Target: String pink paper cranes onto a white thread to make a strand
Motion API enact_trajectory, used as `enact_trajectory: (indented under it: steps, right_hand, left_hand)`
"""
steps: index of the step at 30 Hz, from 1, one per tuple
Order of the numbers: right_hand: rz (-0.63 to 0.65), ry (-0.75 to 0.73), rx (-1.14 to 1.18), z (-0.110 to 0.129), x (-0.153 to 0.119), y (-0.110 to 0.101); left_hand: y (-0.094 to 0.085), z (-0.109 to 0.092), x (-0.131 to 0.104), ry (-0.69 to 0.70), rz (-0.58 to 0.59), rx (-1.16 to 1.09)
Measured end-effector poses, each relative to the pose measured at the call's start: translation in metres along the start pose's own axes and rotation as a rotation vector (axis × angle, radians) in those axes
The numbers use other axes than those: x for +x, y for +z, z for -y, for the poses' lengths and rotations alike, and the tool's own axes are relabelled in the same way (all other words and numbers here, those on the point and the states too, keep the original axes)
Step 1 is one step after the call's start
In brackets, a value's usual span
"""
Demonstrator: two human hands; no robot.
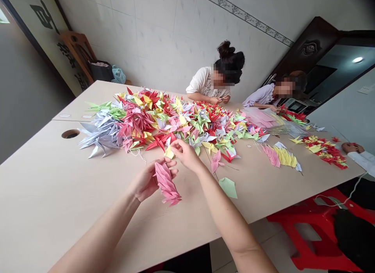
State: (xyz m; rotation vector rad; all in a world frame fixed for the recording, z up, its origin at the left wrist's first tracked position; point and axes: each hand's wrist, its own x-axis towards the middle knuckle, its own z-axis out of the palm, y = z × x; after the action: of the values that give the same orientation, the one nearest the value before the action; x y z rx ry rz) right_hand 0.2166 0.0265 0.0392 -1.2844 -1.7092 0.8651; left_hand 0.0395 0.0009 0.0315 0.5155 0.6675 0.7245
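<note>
A strand of stacked pink folded paper cranes point(167, 184) hangs from my left hand point(145, 182), whose fingers curl around its upper end. Just above it, my right hand point(187, 155) pinches a small yellow paper crane point(169, 152). The yellow piece sits close to my left fingertips; whether they touch it is hard to tell. Beyond both hands lies a big heap of folded paper cranes point(175, 120) in red, pink, yellow, green and pale blue. A single pink crane point(216, 162) and a green paper piece point(228, 187) lie right of my right forearm.
Pink and yellow strands point(279, 155) and a red-yellow pile point(325, 151) lie to the right, near clear plastic bags point(269, 120). Two people sit across the table point(73, 194); another person's hand point(353, 147) rests at its right edge. A cable hole point(70, 133) is at left, red stools point(313, 218) lower right.
</note>
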Motion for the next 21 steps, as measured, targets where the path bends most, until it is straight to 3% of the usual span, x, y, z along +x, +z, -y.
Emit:
enact_trajectory:
  steps: [4, 8, 11, 15, 21]
  right_hand:
    - [0.026, 0.042, 0.149, -0.005, -0.015, 0.02]
    - [0.229, 0.141, 0.504, -0.004, -0.033, 0.035]
    - [0.306, 0.145, 0.57, -0.004, -0.041, 0.045]
    - [0.259, 0.104, 0.577, -0.008, -0.044, 0.054]
    - [0.32, 0.084, 0.664, -0.019, -0.043, 0.055]
  left_hand:
    - [-0.01, -0.017, 0.001, 0.084, -0.181, -0.204]
    - [-0.02, -0.032, 0.002, 0.21, -0.302, -0.294]
    - [-0.027, -0.036, 0.005, 0.265, -0.388, -0.319]
    - [-0.029, -0.033, 0.009, 0.286, -0.398, -0.332]
    - [-0.023, -0.031, 0.006, 0.259, -0.419, -0.356]
